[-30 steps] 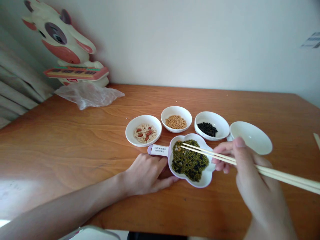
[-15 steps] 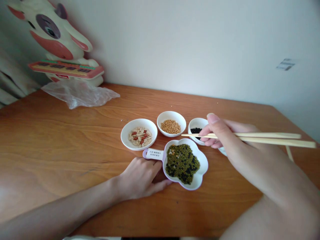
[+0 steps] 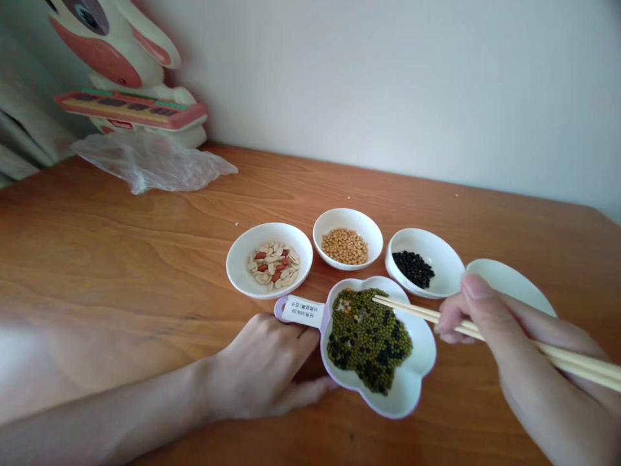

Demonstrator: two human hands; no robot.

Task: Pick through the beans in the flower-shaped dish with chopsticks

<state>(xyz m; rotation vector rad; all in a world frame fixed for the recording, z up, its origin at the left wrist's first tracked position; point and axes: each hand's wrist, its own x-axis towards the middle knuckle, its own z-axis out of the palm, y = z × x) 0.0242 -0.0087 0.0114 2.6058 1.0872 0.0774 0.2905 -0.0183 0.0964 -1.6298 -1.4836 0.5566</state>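
Scalloped dish (image 3: pixel 420 356): white, lilac rim and handle; stands on wooden table (image 3: pixel 160 272), before four white bowls (image 3: pixel 240 265); contains green and black beans (image 3: pixel 373 330). Label (image 3: pixel 303 310), on handle: inverted Chinese characters, apparently "38&39". Toy (image 3: pixel 130 111): red badge (image 3: pixel 120 124), lettering illegible. Right hand (image 3: pixel 528 362): grips pale chopsticks (image 3: pixel 412 307), tips at beans. Left hand (image 3: pixel 264 369): against dish; grip cannot be told.

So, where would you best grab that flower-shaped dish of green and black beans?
Probably by the labelled handle, from the person's left: it juts out that way, narrow enough to pinch, while the flower-shaped dish is wide, open-topped and holds loose beans. Chopsticks in the right hand cross over the opposite side.
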